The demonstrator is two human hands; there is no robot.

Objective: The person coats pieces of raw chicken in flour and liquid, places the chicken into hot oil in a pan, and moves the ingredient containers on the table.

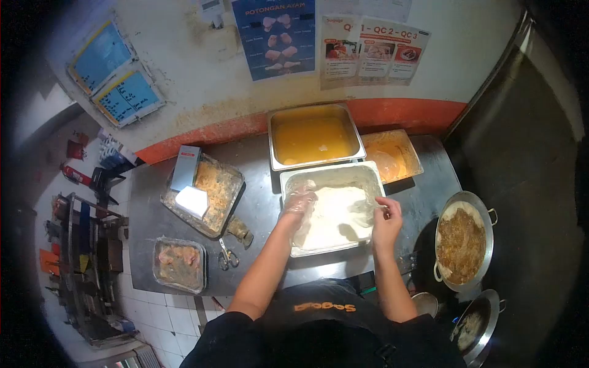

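A deep metal pan (pixel 331 250) of white flour (pixel 341 211) stands on the steel table in front of me. My left hand (pixel 299 201), in a clear plastic glove, reaches inside at the pan's left side. Its floured fingers blend into the flour, and I cannot make out whether they hold anything. At the right rim, my right hand (pixel 388 214) has its fingers curled against the pan's edge. Just behind sits a second metal pan (pixel 276 164) with yellow-orange liquid (pixel 316 138).
Left on the table are a crumb-covered tray (pixel 215 230) with boxes, scissors (pixel 227 254) and a plastic tub of raw meat pieces (pixel 179 264). An orange-stained tray (pixel 408 153) stands back right. Two large frying pans, one bubbling (pixel 461 242), are at right.
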